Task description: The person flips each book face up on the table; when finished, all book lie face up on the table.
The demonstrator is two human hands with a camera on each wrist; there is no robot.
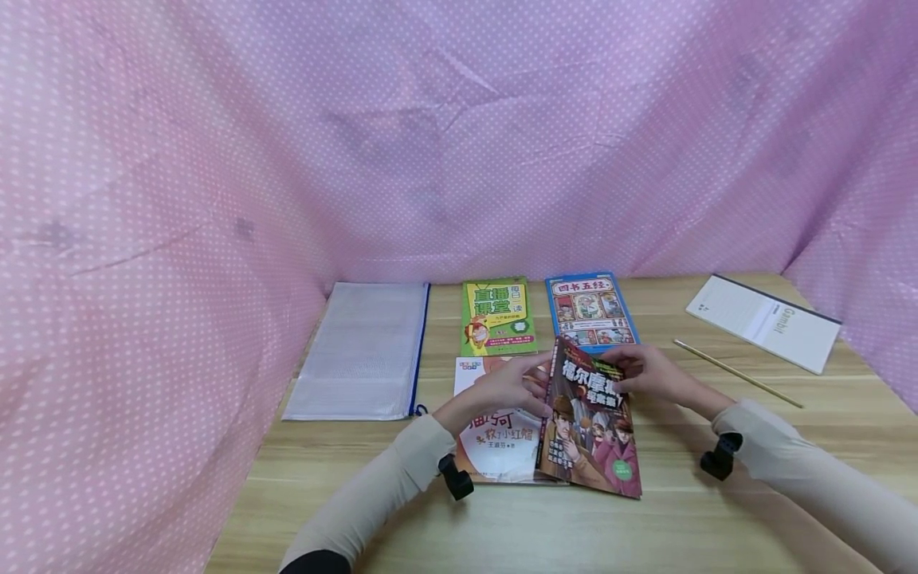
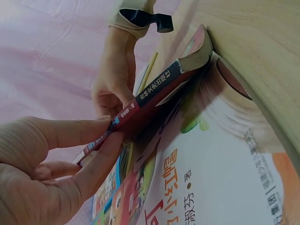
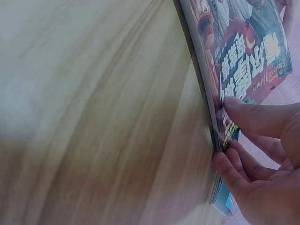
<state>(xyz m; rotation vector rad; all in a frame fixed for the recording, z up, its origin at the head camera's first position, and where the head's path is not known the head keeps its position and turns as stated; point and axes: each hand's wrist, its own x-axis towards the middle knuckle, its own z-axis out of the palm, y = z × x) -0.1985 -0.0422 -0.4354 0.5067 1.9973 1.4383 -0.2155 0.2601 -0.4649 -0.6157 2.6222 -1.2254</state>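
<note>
A dark red comic-style book is held tilted between both hands, its left side raised over a white book. My left hand pinches its spine; the left wrist view shows thumb and fingers on either face of the spine. My right hand grips the opposite edge near the top corner, thumb on the cover and fingers beneath. The white book lies flat under it, partly hidden. Just behind are a green book and a blue-bordered book, both lying flat.
A translucent mesh zip pouch with a blue edge lies at the left. On the right are a white notepad and a thin gold stick. Pink dotted cloth hangs behind the wooden table.
</note>
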